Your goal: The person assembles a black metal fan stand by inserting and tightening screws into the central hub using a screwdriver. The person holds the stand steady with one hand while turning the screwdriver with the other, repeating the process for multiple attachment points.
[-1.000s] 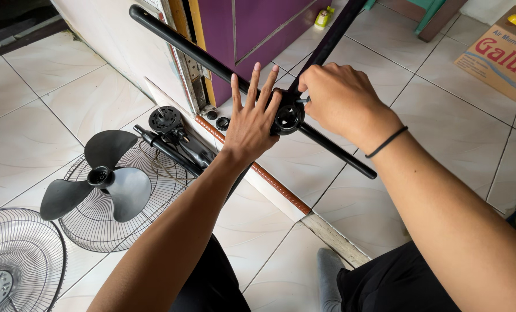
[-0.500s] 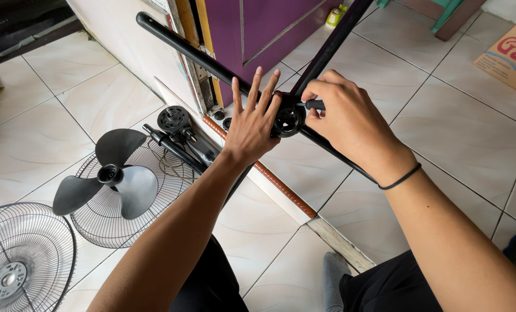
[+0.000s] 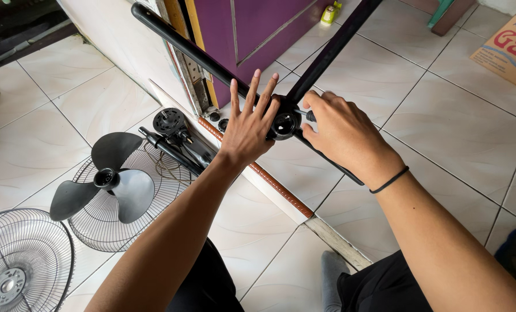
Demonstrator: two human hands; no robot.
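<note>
Head view: my left hand (image 3: pixel 247 128) lies flat and splayed against the black cross-shaped fan base (image 3: pixel 212 63), held above the tiled floor (image 3: pixel 420 104). Its hub (image 3: pixel 285 123) sits between my hands, and my right hand (image 3: pixel 340 134) curls around a small tool (image 3: pixel 304 114) there.

I see the blade (image 3: pixel 105 179) on a grille (image 3: pixel 105 214) left of my hands, another grille (image 3: pixel 18 266) at the floor's near-left corner.
</note>
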